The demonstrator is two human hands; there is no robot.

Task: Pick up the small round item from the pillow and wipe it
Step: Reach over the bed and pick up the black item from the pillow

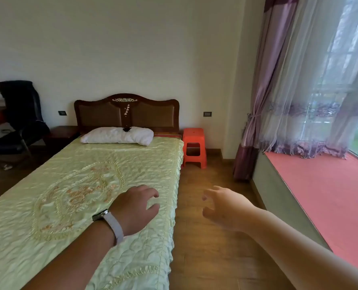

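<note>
A white pillow [117,135] lies at the head of the bed, against the dark wooden headboard. On its top edge sits a small dark round item [127,129]. My left hand [137,207], with a pale band on its wrist, hovers over the bed's near right edge, fingers loosely apart and holding nothing. My right hand [222,207] is stretched out over the wooden floor beside the bed, fingers spread, also holding nothing. Both hands are far from the pillow.
The bed carries a pale green quilted cover [80,195]. An orange plastic stool [194,146] stands at the bed's far right corner. A red window ledge [320,195] with purple curtains runs along the right. A black chair [21,118] and a nightstand [62,133] stand on the left.
</note>
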